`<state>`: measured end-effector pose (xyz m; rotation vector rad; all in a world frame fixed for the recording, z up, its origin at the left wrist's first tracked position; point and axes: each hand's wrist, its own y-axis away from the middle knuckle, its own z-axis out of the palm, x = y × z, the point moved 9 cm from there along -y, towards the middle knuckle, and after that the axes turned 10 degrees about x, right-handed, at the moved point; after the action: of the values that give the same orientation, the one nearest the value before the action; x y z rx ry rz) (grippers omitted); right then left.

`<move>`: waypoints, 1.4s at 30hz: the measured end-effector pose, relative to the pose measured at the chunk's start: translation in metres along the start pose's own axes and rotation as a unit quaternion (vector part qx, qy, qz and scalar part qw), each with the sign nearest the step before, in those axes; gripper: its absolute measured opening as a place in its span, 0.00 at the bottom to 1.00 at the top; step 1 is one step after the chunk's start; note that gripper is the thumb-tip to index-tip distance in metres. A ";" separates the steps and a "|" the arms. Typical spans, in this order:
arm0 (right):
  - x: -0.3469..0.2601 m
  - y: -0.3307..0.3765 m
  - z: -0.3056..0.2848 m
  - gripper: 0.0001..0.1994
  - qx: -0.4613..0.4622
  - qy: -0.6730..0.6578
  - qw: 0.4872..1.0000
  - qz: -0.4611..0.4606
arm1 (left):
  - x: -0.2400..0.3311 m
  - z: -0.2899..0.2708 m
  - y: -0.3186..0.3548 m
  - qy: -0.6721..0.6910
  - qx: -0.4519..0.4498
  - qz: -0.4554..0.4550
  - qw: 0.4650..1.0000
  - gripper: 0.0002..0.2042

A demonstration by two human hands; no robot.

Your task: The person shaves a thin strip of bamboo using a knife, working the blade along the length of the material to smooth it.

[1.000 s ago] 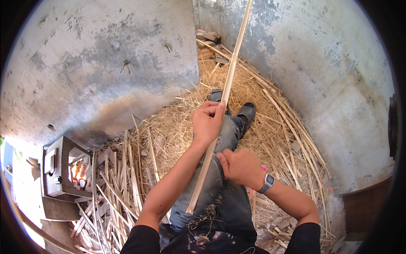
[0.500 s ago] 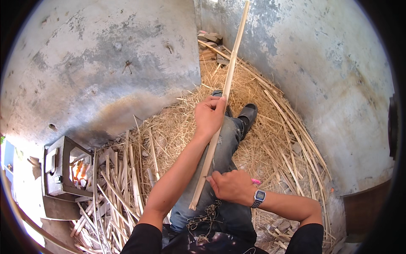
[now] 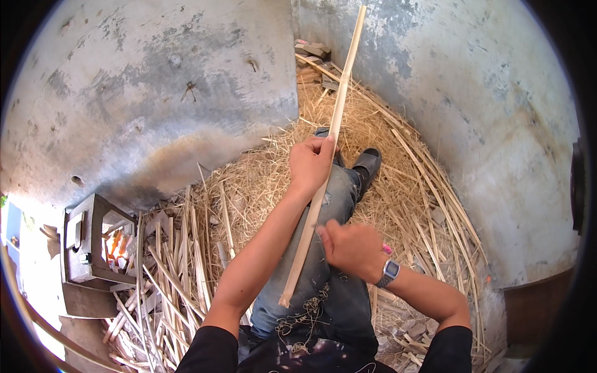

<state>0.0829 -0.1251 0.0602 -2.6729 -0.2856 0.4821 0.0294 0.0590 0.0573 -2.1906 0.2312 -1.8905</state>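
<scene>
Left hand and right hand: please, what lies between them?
Between them, the head view shows part of the wooden strip, with the jeans behind it.

No legible text or signs; wristwatch face too small to read

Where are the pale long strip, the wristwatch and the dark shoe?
Pale long strip (image 3: pixel 303 245): head view, on its lower half.
Wristwatch (image 3: pixel 391 269): head view, on its face.
Dark shoe (image 3: pixel 369 163): head view, on its upper.

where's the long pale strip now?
Centre of the head view: the strip is in the left hand, its lower part over the jeans, right hand beside it.
</scene>
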 end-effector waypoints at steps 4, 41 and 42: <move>-0.043 0.045 0.020 0.21 -0.121 -0.045 0.990 -0.057 | -0.005 0.000 -0.007 0.002 0.009 -0.020 1.000 0.17; 0.048 -0.011 -0.072 0.09 0.234 -0.479 0.814 0.230 | 0.056 -0.062 0.167 0.062 -0.137 0.080 0.985 0.27; 0.051 -0.011 -0.072 0.09 0.228 -0.469 0.814 0.256 | 0.043 -0.069 0.178 0.074 -0.127 0.029 0.989 0.26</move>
<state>0.1555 -0.1269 0.1123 -1.8087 0.2803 1.7750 -0.0262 -0.1285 0.0571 -2.1681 0.5856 -2.0945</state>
